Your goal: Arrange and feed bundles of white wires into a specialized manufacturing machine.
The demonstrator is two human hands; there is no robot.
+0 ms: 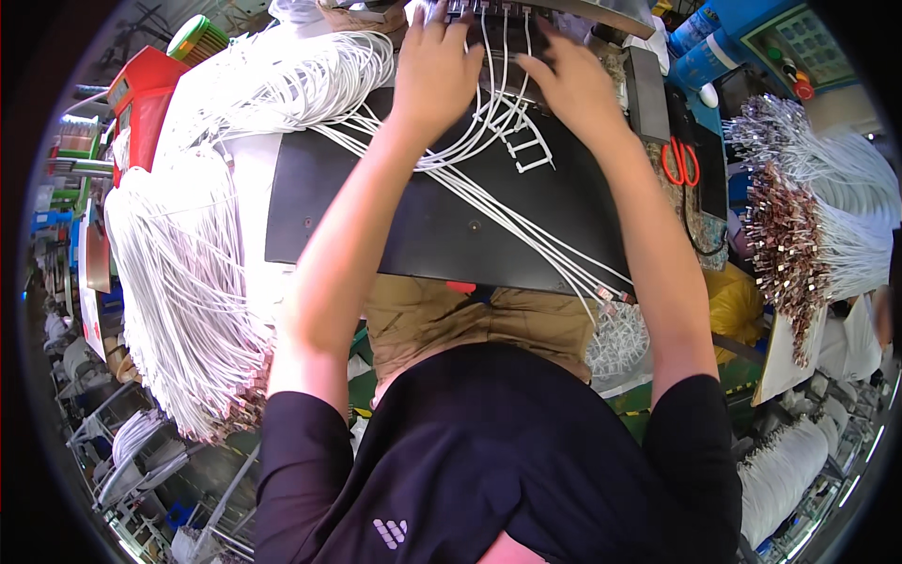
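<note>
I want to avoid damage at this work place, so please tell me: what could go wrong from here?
The small connector ends of the thin white cables lie at the near edge of the flat black board, close to the right forearm, so the arm could perhaps brush or catch them.
Some cables also run close by the ladder-shaped white plastic piece; they might snag there if pulled.

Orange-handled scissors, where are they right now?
In the head view, the scissors lie on the right side, just right of the right forearm and near the lower end of the grey block.
</note>
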